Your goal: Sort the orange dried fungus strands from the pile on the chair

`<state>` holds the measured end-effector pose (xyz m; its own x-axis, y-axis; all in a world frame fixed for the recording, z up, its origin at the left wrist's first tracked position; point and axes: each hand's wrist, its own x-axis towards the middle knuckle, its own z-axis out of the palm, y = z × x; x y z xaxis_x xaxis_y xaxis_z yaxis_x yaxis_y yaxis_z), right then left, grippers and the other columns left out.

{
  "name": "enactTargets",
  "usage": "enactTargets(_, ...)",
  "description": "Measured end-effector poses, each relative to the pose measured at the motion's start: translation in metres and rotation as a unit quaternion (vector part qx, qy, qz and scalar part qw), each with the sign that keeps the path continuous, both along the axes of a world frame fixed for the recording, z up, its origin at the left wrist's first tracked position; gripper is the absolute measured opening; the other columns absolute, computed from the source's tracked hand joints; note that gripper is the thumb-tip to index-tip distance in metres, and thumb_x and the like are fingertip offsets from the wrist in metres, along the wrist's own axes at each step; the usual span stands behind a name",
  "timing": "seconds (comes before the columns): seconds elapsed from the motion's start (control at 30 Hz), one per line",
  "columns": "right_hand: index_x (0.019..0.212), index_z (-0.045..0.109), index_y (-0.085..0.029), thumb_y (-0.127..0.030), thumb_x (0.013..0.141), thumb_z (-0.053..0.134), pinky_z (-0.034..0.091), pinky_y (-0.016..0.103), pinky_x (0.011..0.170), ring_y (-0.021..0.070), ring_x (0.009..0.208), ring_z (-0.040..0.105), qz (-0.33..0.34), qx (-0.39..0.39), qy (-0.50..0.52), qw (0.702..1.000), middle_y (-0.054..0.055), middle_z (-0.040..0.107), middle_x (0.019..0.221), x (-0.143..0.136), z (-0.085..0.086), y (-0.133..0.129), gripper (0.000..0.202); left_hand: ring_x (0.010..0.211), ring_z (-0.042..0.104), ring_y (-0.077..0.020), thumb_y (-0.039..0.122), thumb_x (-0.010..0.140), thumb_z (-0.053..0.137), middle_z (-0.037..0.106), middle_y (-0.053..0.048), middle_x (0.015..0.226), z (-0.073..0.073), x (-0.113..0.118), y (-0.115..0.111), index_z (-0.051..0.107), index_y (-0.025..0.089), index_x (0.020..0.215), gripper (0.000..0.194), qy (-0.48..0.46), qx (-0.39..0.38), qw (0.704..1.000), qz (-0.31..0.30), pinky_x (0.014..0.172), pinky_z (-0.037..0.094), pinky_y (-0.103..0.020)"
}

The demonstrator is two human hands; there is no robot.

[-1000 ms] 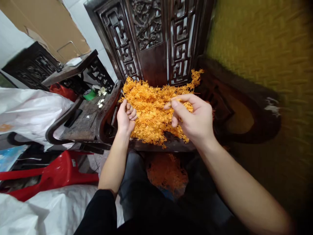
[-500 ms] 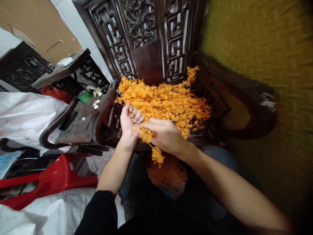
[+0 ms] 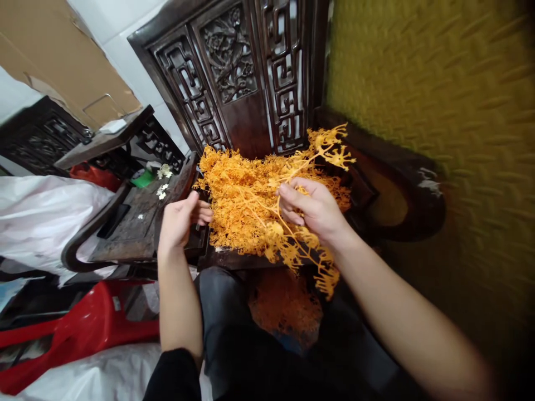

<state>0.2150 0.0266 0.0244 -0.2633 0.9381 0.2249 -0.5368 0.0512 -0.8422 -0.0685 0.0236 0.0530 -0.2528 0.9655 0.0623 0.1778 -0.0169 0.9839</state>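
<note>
Left hand (image 3: 178, 223), fingers parted, has swung clear of the right hand (image 3: 315, 210), which pinches a branching orange sprig (image 3: 275, 230) sprawling above and below it! Tugged hard, tips could snag the heap (image 3: 232, 174) between both hands.

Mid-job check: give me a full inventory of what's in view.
Sprig: one, orange, in the right hand
Pile: one, orange, on the chair seat
Lower pile: one, darker orange, below the seat edge
Chair: one, dark brown, centre
Wood surface: one, dark brown, left of chair
Green item: one, green, on wood surface
White bits: several, whitish, near green item
White sheeting: two areas, white, left and lower left
Red stool: one, red, lower left
Cardboard: one, brown, upper left
Textured sheet: one, yellow, right
Sleeve: one clear, black, left arm
Left hand: one, bare, beside pile
Right hand: one, bare, pinching sprig
</note>
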Motion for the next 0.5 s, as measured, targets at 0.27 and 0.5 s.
enactTargets(0.27,0.076,0.062,-0.018,-0.046,0.081,0.080,0.016,0.022,0.038,0.0050,0.035,0.032,0.149,0.009,-0.176,0.973,-0.008,0.045,0.041,-0.001,-0.013,0.000,0.034,0.082,0.067,-0.0153,0.038,0.087,0.072,0.075,-0.006,0.090,0.011,0.060,-0.026,0.077,0.018,0.093,0.022,0.181,0.130,0.964,-0.145,0.079,0.053,-0.028)
enactTargets(0.5,0.073,0.065,-0.016,-0.040,0.079,0.079,0.022,0.022,0.041,0.0050,0.039,0.036,0.127,0.055,-0.276,0.951,-0.008,0.046,0.045,-0.005,-0.008,-0.003,0.028,0.069,0.061,-0.0129,0.039,0.081,0.079,0.071,-0.002,0.080,-0.006,0.092,-0.035,0.075,0.018,0.088,0.023,0.154,0.059,0.968,-0.187,0.064,0.047,-0.025)
